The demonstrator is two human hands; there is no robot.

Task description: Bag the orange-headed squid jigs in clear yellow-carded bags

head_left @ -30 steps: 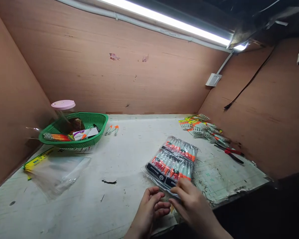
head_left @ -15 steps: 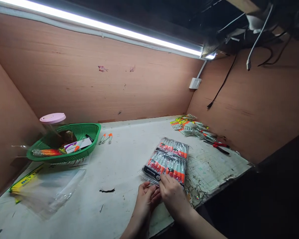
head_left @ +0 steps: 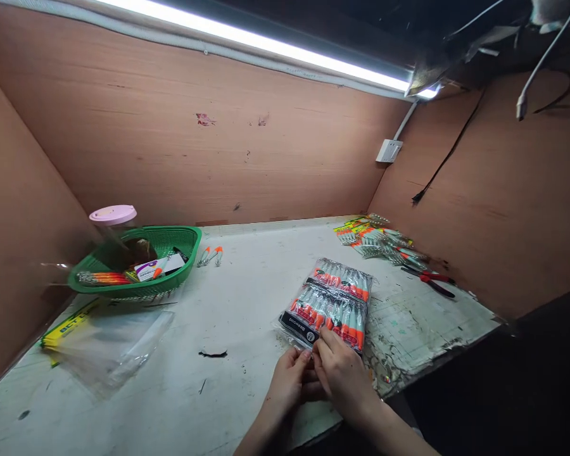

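Observation:
A clear plastic pack of fishing lures lies on the table in front of me, its rows of orange and white squid jigs showing through, with a black label strip along the near side. My left hand pinches the pack's near plastic edge between thumb and fingers. Close beside it, my right hand is closed on the same edge, its fingers over the near corner of the label. The fingertips nearly meet, and the exact spot they grip is partly hidden.
At left stands a green basket with a pink-lidded jar, lures and a card. Empty plastic bags lie before it. Loose jigs are beside it. Carded lures and red-handled pliers lie at the right.
The view has shifted, so everything sits slightly further right. Both hands remain at the pack's near edge, the fingertips drawn a little closer together.

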